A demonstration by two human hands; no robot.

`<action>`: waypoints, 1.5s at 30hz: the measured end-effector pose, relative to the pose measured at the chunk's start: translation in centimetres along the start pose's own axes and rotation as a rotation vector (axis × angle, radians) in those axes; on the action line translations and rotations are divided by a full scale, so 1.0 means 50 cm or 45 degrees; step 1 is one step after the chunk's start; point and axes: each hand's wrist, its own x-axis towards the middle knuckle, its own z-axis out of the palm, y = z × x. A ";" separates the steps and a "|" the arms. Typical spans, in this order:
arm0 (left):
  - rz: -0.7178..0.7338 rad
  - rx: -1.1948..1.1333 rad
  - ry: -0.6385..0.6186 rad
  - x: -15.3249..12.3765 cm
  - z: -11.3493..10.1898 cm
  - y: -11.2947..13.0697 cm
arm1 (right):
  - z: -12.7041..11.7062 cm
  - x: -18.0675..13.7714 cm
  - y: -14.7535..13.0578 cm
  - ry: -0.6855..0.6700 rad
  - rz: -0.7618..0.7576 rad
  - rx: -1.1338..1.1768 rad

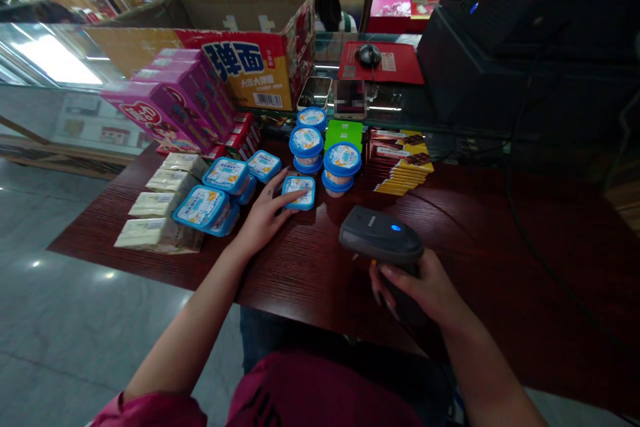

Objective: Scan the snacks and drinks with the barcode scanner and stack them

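My left hand (265, 217) lies on the dark wooden counter (475, 260) with its fingers spread, fingertips on a small blue-rimmed square tub (299, 191). My right hand (417, 290) is wrapped round the handle of a grey barcode scanner (380, 238) whose blue light glows. Its head points toward the tubs. More blue-lidded tubs (215, 197) lie to the left, and round blue-lidded cups (342, 167) stand stacked just behind.
Cream packets (160, 213), pink boxes (175, 100) and an open cardboard carton (240, 47) fill the left. Green packs (344, 132) and yellow chocolate bars (403, 163) lie behind the cups. A phone (316, 92), mouse (370, 53) and black register (505, 53) sit on the glass case. A person stands beyond.
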 end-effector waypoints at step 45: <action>-0.312 1.053 0.220 0.128 -0.060 0.072 | 0.014 0.005 -0.028 0.108 0.051 0.012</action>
